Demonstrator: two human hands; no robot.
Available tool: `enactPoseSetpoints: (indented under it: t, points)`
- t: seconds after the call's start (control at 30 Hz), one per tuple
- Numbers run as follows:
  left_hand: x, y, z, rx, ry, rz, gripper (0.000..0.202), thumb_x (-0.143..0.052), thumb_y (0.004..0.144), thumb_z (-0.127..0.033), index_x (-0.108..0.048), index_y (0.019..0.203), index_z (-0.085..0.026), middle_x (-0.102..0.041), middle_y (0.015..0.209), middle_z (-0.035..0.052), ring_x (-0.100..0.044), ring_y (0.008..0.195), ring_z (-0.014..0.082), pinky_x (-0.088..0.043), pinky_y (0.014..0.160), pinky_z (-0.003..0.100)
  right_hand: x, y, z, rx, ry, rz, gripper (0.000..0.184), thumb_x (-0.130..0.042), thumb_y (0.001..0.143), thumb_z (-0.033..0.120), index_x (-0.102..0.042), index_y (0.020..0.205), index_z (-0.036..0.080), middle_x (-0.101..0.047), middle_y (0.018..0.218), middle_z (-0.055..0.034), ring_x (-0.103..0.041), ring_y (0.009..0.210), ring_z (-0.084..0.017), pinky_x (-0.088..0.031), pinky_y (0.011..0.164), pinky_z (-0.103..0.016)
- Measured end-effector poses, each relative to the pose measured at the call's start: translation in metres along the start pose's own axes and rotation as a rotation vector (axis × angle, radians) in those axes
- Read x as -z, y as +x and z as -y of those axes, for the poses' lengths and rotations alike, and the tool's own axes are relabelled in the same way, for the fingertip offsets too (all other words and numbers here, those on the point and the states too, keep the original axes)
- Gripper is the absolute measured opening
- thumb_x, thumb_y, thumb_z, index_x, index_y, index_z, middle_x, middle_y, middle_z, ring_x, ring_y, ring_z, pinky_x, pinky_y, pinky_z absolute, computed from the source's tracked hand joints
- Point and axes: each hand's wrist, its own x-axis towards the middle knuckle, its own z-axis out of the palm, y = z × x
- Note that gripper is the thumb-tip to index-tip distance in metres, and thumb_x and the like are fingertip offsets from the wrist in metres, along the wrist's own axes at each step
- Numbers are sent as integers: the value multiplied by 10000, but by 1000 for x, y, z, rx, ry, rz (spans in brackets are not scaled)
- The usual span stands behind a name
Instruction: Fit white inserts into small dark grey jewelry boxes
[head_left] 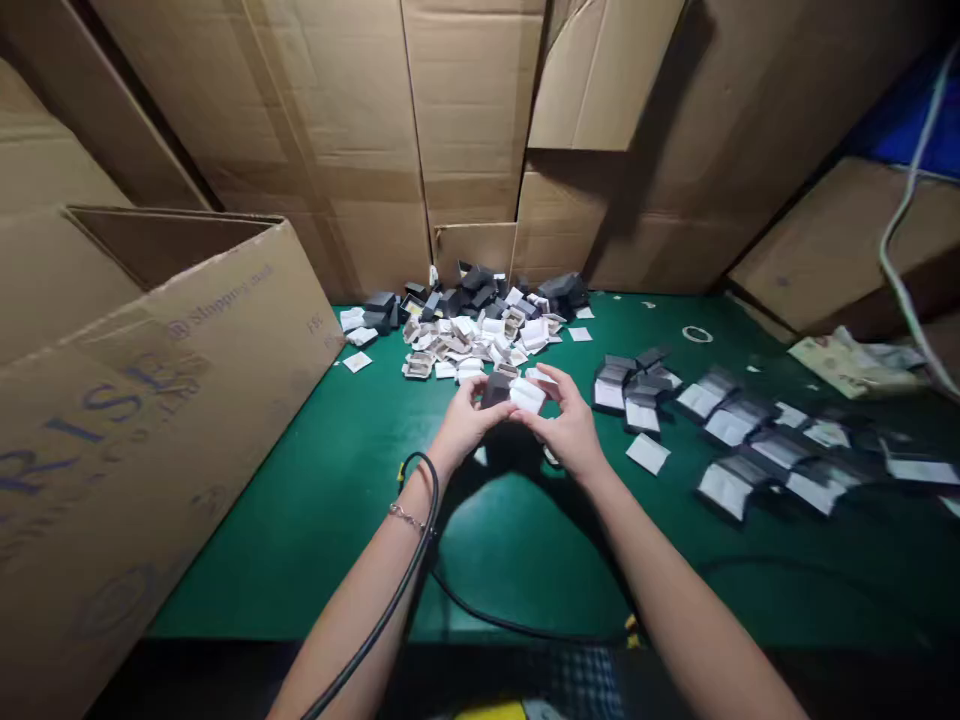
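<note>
My left hand (465, 420) and my right hand (568, 425) meet above the middle of the green table (337, 500). The left fingers pinch a small dark grey box (496, 388). The right fingers hold a white insert piece (527, 394) against it. Just beyond the hands lies a heap of white and dark small parts (480, 325). A black cable (420, 520) loops round my left wrist, which wears a thin bracelet.
A large open cardboard box (150, 400) stands at the left. Cardboard sheets (472, 130) wall the back. Rows of finished dark boxes with white cards (735, 440) lie at the right. A tape ring (697, 334) and a plastic bag (847, 360) sit far right.
</note>
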Motion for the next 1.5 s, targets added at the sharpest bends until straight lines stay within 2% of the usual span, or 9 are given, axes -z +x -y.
enactPoseSetpoints:
  t: [0.23, 0.4, 0.7, 0.93, 1.13, 1.37, 1.5]
  points:
    - [0, 1, 2, -10, -40, 10, 473, -760, 601, -268, -522, 991, -146, -597, 951, 43, -567, 828, 144, -453, 787, 294, -3, 4, 0, -54, 201, 14, 718, -812, 557, 347, -495, 1190, 224, -659, 1090, -90, -587, 1124, -264, -464, 980, -442]
    - [0, 0, 0, -19, -71, 26, 476, -773, 594, -266, -518, 979, -149, -589, 955, 42, -569, 841, 145, -457, 785, 294, -4, 5, 2, -138, 352, 45, 769, -822, 525, 369, -455, 1186, 233, -667, 1060, -88, -626, 1057, -266, -498, 947, -455]
    - [2, 1, -1, -5, -105, 23, 500, -791, 560, -241, -527, 975, -152, -589, 954, 34, -563, 883, 156, -450, 798, 290, 0, 4, 3, -130, 330, 122, 874, -831, 519, 383, -392, 1265, 261, -651, 1086, -86, -649, 1002, -260, -513, 935, -452]
    - [2, -1, 1, 73, -167, 95, 516, -795, 579, -268, -540, 1014, -162, -582, 989, 38, -564, 879, 151, -445, 761, 269, -1, 2, 3, -101, 335, 134, 822, -803, 568, 367, -381, 1268, 273, -640, 1068, -72, -652, 979, -239, -538, 891, -429]
    - [1, -2, 2, 94, -187, 112, 528, -810, 561, -274, -556, 1009, -158, -588, 999, 44, -566, 899, 159, -442, 724, 251, 0, 2, 0, -33, 231, 101, 669, -752, 606, 316, -431, 1190, 260, -631, 1047, -67, -609, 1072, -239, -526, 887, -402]
    - [7, 1, -1, 44, -191, 53, 583, -830, 535, -290, -568, 1040, -165, -621, 1029, 56, -568, 974, 192, -442, 831, 293, 6, 2, 6, 54, 11, 119, 546, -671, 637, 256, -470, 1145, 256, -640, 994, -38, -637, 936, -196, -533, 781, -327]
    - [9, 3, -1, -2, -172, 48, 610, -830, 531, -320, -582, 1063, -156, -623, 1088, 77, -557, 1029, 216, -425, 890, 315, 7, 1, 5, 135, -139, 163, 533, -655, 645, 251, -493, 1153, 242, -640, 1006, -52, -623, 953, -212, -512, 815, -361]
